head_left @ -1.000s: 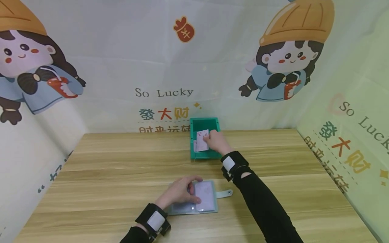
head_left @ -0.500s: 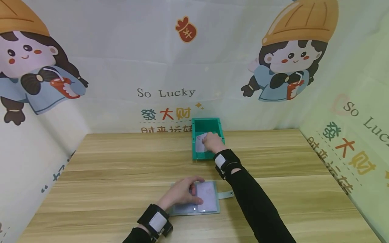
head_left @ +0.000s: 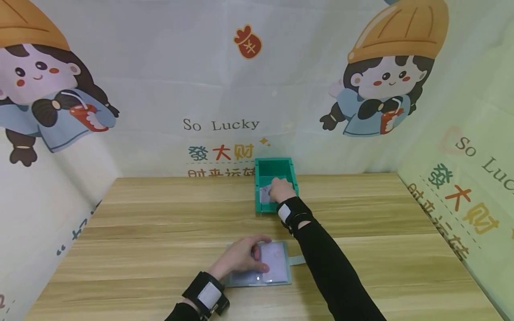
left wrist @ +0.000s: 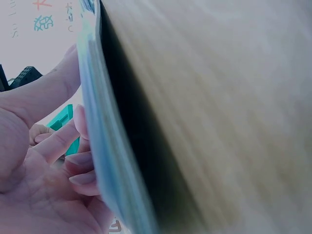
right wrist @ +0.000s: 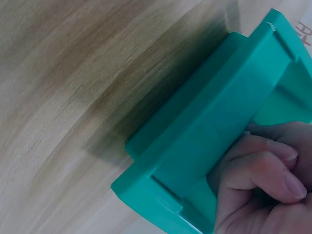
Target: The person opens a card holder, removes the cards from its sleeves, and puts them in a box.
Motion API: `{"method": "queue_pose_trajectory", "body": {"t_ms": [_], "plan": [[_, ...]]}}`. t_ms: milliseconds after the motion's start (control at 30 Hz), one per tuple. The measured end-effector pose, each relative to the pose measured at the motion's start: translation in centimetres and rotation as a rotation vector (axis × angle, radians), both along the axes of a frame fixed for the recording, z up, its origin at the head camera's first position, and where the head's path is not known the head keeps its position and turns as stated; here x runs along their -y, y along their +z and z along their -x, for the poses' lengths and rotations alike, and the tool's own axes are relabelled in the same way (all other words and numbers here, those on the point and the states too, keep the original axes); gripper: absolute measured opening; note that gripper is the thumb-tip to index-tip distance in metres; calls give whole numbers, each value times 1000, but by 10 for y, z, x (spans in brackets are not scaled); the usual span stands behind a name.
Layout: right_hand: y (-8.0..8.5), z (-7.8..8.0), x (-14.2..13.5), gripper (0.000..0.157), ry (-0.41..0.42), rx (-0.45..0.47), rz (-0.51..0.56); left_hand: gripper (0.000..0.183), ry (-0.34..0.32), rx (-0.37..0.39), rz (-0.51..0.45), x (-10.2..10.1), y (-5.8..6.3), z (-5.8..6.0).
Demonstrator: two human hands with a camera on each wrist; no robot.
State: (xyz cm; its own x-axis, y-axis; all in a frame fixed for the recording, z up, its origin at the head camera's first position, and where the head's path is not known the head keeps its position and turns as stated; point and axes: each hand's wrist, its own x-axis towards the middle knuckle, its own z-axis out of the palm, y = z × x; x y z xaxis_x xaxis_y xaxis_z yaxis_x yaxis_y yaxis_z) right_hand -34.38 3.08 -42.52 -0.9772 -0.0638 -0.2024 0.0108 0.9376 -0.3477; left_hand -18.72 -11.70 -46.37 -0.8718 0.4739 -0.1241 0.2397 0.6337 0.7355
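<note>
My left hand (head_left: 240, 256) rests on an open pale-blue card album (head_left: 275, 263), thumb and fingers spread over its clear pockets. Along the album's edge (left wrist: 109, 134), the left wrist view shows several fingers lying against it. At the back, my right hand (head_left: 283, 189) reaches into a green plastic bin (head_left: 275, 167), beside a pale pinkish card (head_left: 264, 193) that it partly covers. Curled fingers (right wrist: 258, 170) show over the bin's wall in the right wrist view; their tips are partly hidden, and I cannot tell whether they pinch the card.
A closing strap (head_left: 297, 260) sticks out from the album's right side, partly behind my right sleeve (head_left: 329, 263). The wood-grain table (head_left: 160, 223) ends at a printed cloth backdrop (head_left: 217, 98), with the bin standing by its back edge.
The right hand has shifted left and slightly down within the bin, covering more of the card, which shows lower. The left hand stays on the album. The head view has turned slightly.
</note>
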Motion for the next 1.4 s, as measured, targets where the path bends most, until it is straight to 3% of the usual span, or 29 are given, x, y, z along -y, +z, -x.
{"method": "queue_pose_trajectory", "body": {"t_ms": [233, 567, 767, 867, 1000, 1067, 1233, 1400], "plan": [[-1, -3, 4, 27, -53, -44, -6, 66, 3, 18, -3, 0, 0, -1], [-4, 0, 2, 23, -29, -50, -46, 68, 5, 30, -9, -1, 0, -1], [-2, -6, -5, 12, 26, -95, 4, 68, 9, 28, -14, -1, -2, 0], [0, -12, -9, 14, 69, -161, 42, 69, 13, 26, -6, 0, -2, -1], [0, -23, -16, 38, 124, -262, 104, 70, 21, 15, 11, 0, -2, -2], [-1, -29, -20, 42, 146, -294, 142, 70, 28, 10, 18, 0, -1, -2], [-2, -50, -29, 22, 187, -317, 228, 71, 40, 11, 26, -1, 0, -2], [-7, -69, -42, 20, 246, -277, 280, 70, 53, 24, 24, -1, 1, -2]]}}
